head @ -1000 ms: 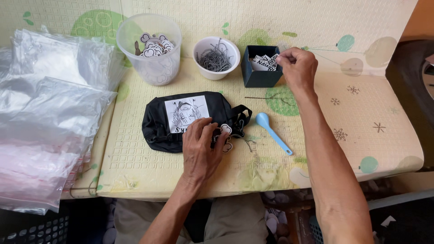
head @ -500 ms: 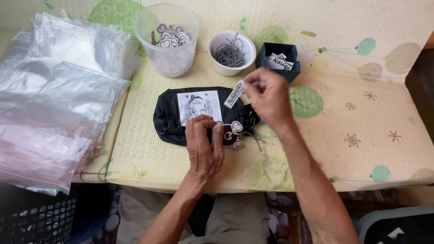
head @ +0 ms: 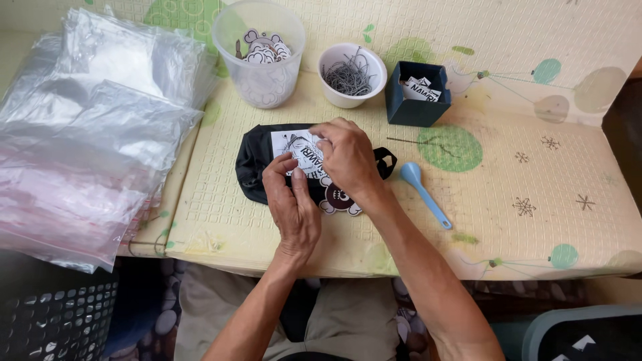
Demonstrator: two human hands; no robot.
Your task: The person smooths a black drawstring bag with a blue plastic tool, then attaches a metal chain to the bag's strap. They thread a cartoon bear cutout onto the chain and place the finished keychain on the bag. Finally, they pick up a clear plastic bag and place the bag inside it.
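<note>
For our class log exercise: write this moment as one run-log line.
left hand: on black pouch | right hand: pinching small paper tag over pouch | bear charm: at pouch edge

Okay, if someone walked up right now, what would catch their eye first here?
Both hands at the middle of the mat: the left hand and right hand pinch a small white tag over a black pouch. To the left lies a big heap of clear bags. Along the back stand a clear cup, a white bowl and a dark box.
</note>
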